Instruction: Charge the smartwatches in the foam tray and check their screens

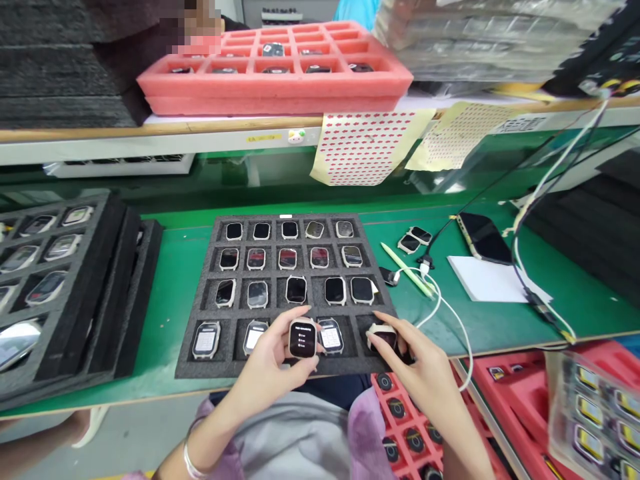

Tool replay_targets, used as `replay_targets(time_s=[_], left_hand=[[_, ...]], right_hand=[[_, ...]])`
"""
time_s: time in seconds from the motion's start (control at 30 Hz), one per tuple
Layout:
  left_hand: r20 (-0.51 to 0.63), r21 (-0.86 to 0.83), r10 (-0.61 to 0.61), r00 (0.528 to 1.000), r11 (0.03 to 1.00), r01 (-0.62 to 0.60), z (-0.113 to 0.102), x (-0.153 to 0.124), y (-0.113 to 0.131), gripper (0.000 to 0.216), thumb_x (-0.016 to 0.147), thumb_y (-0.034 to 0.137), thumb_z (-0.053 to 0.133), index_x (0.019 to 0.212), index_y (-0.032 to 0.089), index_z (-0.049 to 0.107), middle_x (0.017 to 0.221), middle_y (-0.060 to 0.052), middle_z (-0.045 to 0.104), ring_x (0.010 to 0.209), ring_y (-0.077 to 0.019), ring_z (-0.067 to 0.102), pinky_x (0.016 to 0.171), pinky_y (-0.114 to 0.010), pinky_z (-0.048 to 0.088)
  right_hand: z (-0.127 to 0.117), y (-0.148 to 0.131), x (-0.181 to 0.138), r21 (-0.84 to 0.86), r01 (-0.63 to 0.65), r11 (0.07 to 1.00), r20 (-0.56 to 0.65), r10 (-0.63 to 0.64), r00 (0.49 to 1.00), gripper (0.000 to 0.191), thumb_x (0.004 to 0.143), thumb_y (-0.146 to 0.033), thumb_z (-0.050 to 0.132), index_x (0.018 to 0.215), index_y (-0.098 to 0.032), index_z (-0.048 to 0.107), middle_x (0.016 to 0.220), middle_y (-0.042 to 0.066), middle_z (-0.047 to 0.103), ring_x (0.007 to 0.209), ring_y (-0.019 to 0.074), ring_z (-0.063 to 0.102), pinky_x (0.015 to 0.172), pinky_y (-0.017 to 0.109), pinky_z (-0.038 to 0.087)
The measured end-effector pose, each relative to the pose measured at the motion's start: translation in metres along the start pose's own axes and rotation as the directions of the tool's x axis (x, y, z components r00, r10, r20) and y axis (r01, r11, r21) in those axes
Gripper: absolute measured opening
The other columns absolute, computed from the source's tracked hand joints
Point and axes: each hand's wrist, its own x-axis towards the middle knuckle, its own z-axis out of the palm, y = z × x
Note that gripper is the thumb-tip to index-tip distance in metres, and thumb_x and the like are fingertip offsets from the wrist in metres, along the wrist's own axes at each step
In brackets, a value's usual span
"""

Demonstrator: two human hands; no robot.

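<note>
A black foam tray (200, 360) with several smartwatch bodies in its cells lies on the green bench in front of me. My left hand (270, 367) holds one watch body (303, 339) with a lit screen, just above the tray's front row. My right hand (425, 373) grips another watch body (383, 335) at the front right cell of the tray. Beside the held watch, another watch (331, 335) sits in its cell.
A second black tray (125, 280) of watches lies at the left. A pink foam tray (270, 87) sits on the shelf behind, with sticker sheets (365, 147) hanging below. A phone (483, 238), white pad (487, 278), green pen (406, 269), cables and red trays (405, 427) lie to the right.
</note>
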Motion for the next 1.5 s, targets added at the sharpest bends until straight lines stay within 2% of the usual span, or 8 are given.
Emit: replay_targets(time_s=[0.33,0.5,0.63,0.83,1.0,1.1,1.23,1.5], left_hand=[[-0.037,-0.006,-0.003,0.999,1.000,0.003,0.000,-0.003,0.005,0.036,0.092,0.027,0.051,0.128,0.021,0.049,0.113,-0.011,0.062,0.089,-0.0200,0.064,0.066,-0.027,0.056],[-0.034,0.004,-0.005,0.999,1.000,0.006,0.003,-0.002,0.001,0.064,0.073,0.010,0.073,0.128,0.024,0.045,0.112,-0.007,0.061,0.088,-0.0162,0.061,0.070,-0.023,0.053],[0.006,0.069,0.004,1.000,0.998,-0.005,0.005,-0.004,0.001,0.067,0.076,0.008,0.067,0.135,0.026,0.039,0.121,-0.009,0.057,0.096,-0.0185,0.060,0.078,-0.028,0.053],[0.087,0.021,0.044,0.995,0.999,-0.046,0.006,-0.008,-0.003,0.073,0.082,0.008,0.061,0.143,0.029,0.027,0.138,-0.011,0.046,0.111,-0.0231,0.055,0.091,-0.035,0.051],[0.070,0.052,0.029,0.997,0.998,-0.033,0.011,-0.011,-0.012,0.066,0.087,0.013,0.060,0.142,0.033,0.030,0.143,-0.008,0.043,0.125,-0.0257,0.047,0.102,-0.040,0.045],[0.023,0.129,0.066,0.998,0.989,-0.068,0.010,-0.013,-0.017,0.060,0.089,0.015,0.056,0.141,0.033,0.033,0.150,-0.005,0.033,0.134,-0.0257,0.036,0.108,-0.039,0.039],[-0.004,0.153,0.081,0.997,0.985,-0.079,0.007,-0.015,-0.020,0.060,0.089,0.014,0.055,0.143,0.029,0.032,0.151,-0.008,0.030,0.136,-0.0268,0.033,0.107,-0.038,0.040],[0.054,-0.026,0.041,0.998,0.999,-0.040,0.011,-0.012,-0.017,0.066,0.087,0.012,0.060,0.142,0.035,0.031,0.143,-0.007,0.044,0.123,-0.0259,0.050,0.100,-0.040,0.048]], right_hand=[[-0.001,-0.003,0.000,-0.023,0.036,0.999,-0.007,-0.036,0.999,0.041,0.091,-0.045,0.049,0.120,-0.017,0.058,0.080,0.006,0.061,0.071,0.0207,0.059,0.063,0.031,0.047],[-0.001,-0.008,0.000,-0.036,0.055,0.998,-0.005,-0.055,0.998,0.041,0.093,-0.043,0.048,0.126,-0.019,0.054,0.083,0.006,0.060,0.074,0.0211,0.060,0.068,0.032,0.048],[0.001,-0.010,0.003,-0.018,0.065,0.998,0.004,-0.065,0.998,0.037,0.093,-0.040,0.047,0.124,-0.020,0.055,0.097,0.008,0.061,0.084,0.0233,0.061,0.075,0.036,0.049],[0.005,-0.031,0.001,0.095,0.153,0.984,-0.281,-0.121,0.952,0.024,0.088,-0.025,0.057,0.112,-0.022,0.063,0.119,0.013,0.056,0.108,0.0288,0.056,0.092,0.046,0.045],[0.021,-0.073,-0.006,0.446,0.237,0.863,-0.083,-0.224,0.971,0.045,0.085,-0.016,0.060,0.129,-0.024,0.051,0.129,0.012,0.055,0.120,0.0274,0.052,0.099,0.046,0.046],[0.036,-0.087,-0.006,0.516,0.237,0.823,-0.084,-0.226,0.970,0.041,0.084,-0.016,0.061,0.124,-0.023,0.056,0.129,0.011,0.056,0.118,0.0258,0.054,0.099,0.044,0.048],[0.044,-0.088,-0.003,0.560,0.198,0.804,-0.111,-0.164,0.980,0.034,0.085,-0.015,0.059,0.117,-0.025,0.063,0.125,0.008,0.060,0.114,0.0248,0.057,0.098,0.043,0.049],[0.031,-0.079,-0.001,0.683,0.076,0.727,0.047,-0.147,0.988,0.029,0.092,-0.017,0.051,0.116,-0.026,0.065,0.129,0.007,0.058,0.117,0.0248,0.056,0.100,0.043,0.047]])
